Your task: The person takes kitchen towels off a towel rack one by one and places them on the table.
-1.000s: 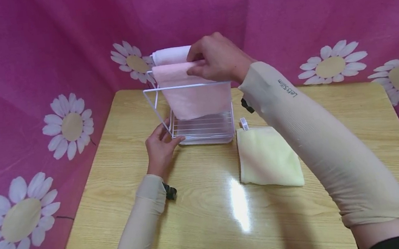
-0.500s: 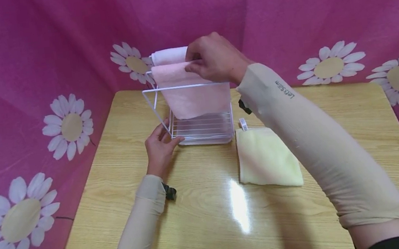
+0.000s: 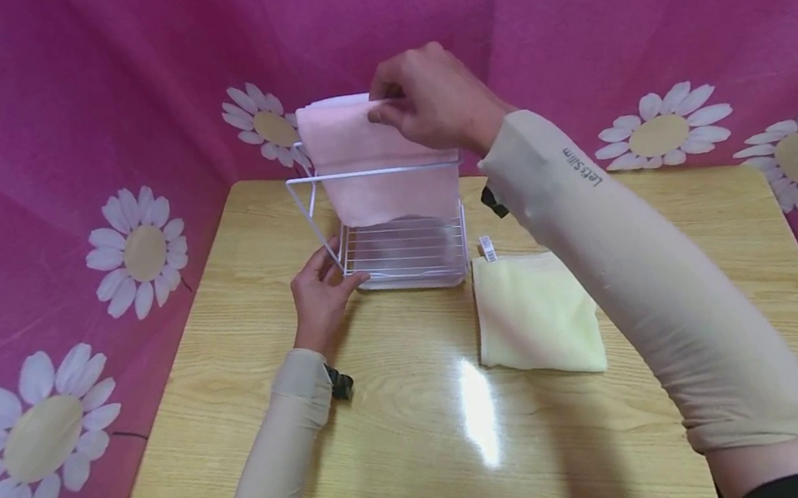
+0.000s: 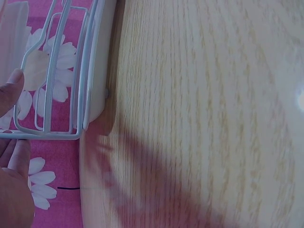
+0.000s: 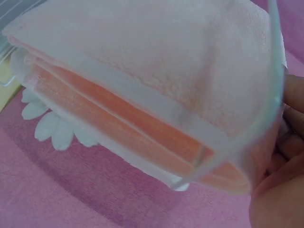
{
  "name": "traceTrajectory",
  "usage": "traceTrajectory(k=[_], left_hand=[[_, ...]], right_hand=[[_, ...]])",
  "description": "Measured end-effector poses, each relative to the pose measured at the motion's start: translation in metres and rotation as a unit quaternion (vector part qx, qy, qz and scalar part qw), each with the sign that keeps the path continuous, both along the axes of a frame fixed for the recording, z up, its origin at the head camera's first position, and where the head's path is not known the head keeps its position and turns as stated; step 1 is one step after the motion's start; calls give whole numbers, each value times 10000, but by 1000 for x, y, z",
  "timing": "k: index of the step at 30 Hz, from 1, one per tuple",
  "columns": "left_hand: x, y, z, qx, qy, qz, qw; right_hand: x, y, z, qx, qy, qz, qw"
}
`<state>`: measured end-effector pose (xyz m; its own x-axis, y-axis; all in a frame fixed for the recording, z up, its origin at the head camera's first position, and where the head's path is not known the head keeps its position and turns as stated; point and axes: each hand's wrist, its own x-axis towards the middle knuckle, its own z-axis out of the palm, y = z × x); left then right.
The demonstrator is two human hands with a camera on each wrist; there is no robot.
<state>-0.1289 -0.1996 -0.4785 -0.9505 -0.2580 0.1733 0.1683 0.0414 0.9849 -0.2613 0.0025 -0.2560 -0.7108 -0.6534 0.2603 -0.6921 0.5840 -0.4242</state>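
Note:
A small white wire rack [image 3: 374,172] with a tray base [image 3: 414,281] stands toward the back of the table. My left hand [image 3: 320,301] grips its lower front left corner; in the left wrist view the thumb [image 4: 13,88] lies on the wire and the fingers sit beneath it. A folded pink towel [image 3: 377,138] hangs on the rack behind the front bar. At the towel's top edge my right hand [image 3: 432,97] pinches the cloth and holds it raised. Open folds of the pink towel [image 5: 142,52] show in the right wrist view. Behind it, a white towel [image 3: 334,101] is mostly hidden.
A folded pale yellow towel [image 3: 536,315] with a white label [image 3: 487,249] lies on the wooden table [image 3: 408,433], right of the rack. A magenta curtain [image 3: 565,17] with large daisies surrounds the table's back and sides.
My right hand has lifted the pink towel upward, so its top edge now covers most of the white towel and its lower edge hangs higher. The left hand stays put.

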Motion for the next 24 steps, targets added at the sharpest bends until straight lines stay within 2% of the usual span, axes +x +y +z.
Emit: traceTrajectory(k=[5, 9, 12, 16, 19, 24], left_hand=[[0, 1, 0, 5, 34, -34, 10000], [-1, 1, 1, -19, -11, -22, 10000], [-5, -1, -9, 29, -38, 4, 10000], [-8, -3, -12, 72, 30, -12, 10000], [-8, -3, -10, 5, 39, 3, 10000], [-13, -8, -24, -52, 5, 62, 10000]], right_hand=[[2, 0, 11, -37, -22, -75, 10000], [3, 1, 20, -138, 170, -80, 9997], [4, 2, 26, -181, 248, -117, 9995], [6, 1, 35, -213, 329, -149, 9991], [6, 1, 39, -215, 387, -163, 9989], [7, 3, 47, -228, 485, -208, 9983]])
